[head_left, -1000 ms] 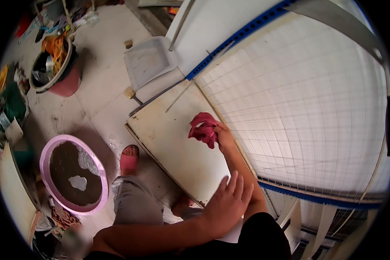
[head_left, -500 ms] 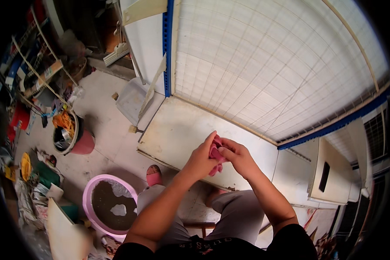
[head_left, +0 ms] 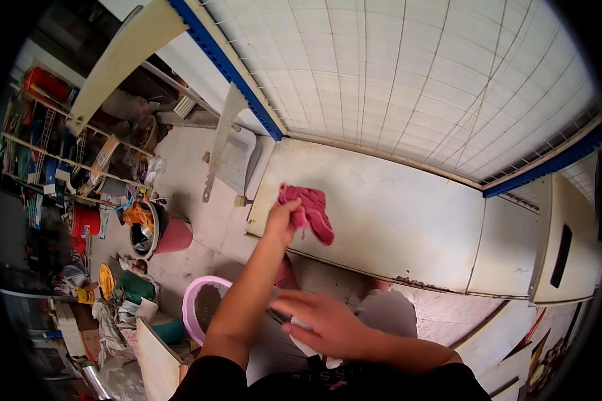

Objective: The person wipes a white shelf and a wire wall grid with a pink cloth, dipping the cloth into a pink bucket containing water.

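My left hand (head_left: 281,222) is stretched out and grips a pink cloth (head_left: 309,208), which hangs over the near-left part of a dirty cream-white panel (head_left: 408,220). My right hand (head_left: 322,322) hovers low over my lap, fingers spread, holding nothing I can make out. A small white thing lies partly hidden under it. Beyond the panel lies a large white wire grid (head_left: 415,80) with a blue frame (head_left: 224,63).
A pink basin (head_left: 195,313) of dark water stands on the floor by my left knee. A red bucket (head_left: 170,235) with a bowl on it is further left. Cluttered shelves (head_left: 60,147) line the left side. A cream box (head_left: 565,240) sits at the right.
The cloth passed from my right hand, through both hands, into my left hand alone. My right hand has drawn back toward my lap. The view has swung to the right.
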A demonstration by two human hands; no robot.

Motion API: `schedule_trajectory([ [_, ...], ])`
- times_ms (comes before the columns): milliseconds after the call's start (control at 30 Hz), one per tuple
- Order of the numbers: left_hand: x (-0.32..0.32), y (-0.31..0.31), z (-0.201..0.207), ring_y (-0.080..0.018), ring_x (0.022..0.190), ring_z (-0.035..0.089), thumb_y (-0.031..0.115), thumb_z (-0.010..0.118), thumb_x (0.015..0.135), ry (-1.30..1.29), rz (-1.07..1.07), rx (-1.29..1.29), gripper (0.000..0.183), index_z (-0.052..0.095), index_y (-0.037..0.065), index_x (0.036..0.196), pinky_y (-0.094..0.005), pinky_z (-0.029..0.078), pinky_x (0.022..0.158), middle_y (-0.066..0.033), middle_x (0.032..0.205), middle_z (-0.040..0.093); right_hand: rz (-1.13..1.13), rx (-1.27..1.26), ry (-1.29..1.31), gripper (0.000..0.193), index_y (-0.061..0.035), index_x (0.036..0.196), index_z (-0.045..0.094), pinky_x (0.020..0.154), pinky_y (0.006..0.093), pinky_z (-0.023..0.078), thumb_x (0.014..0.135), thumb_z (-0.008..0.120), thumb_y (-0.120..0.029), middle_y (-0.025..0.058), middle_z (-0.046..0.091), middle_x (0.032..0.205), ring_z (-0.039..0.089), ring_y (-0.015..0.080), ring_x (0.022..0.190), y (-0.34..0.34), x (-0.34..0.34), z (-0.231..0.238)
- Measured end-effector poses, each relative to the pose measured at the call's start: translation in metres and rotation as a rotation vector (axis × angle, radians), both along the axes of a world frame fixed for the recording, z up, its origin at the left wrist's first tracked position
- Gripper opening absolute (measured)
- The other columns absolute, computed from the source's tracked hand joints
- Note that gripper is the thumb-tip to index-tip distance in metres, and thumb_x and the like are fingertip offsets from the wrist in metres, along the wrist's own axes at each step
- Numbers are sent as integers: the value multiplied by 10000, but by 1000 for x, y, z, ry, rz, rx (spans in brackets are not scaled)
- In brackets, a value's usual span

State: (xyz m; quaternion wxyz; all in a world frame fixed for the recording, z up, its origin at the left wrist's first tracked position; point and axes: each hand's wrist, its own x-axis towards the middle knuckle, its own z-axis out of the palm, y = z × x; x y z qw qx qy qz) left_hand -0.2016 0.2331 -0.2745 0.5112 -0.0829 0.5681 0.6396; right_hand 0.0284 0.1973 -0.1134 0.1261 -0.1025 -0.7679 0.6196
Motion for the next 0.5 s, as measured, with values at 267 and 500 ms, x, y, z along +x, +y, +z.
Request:
schedule_trajectory([
  [267, -95, 103, -76, -186, 888, 623, -12, 586, 833, 342, 77, 32, 331, 560, 63, 1155, -312, 531, 767, -59, 1034, 627, 71, -169, -106, 456, -63, 1245, 502, 871, 402, 427, 827, 630, -193, 184, 547, 1146, 529, 338, 1052, 62, 38, 13],
  [500, -191, 164, -109, -148, 774, 617, -35, 621, 776, 945, 103, 68, 353, 618, 26, 1124, -254, 500, 695, -56, 957, 653, 18, -227, -268, 415, -64, 1216, 522, 833, 406, 439, 830, 619, -181, 159, 562, 1121, 540, 333, 1012, 93, 43, 0],
])
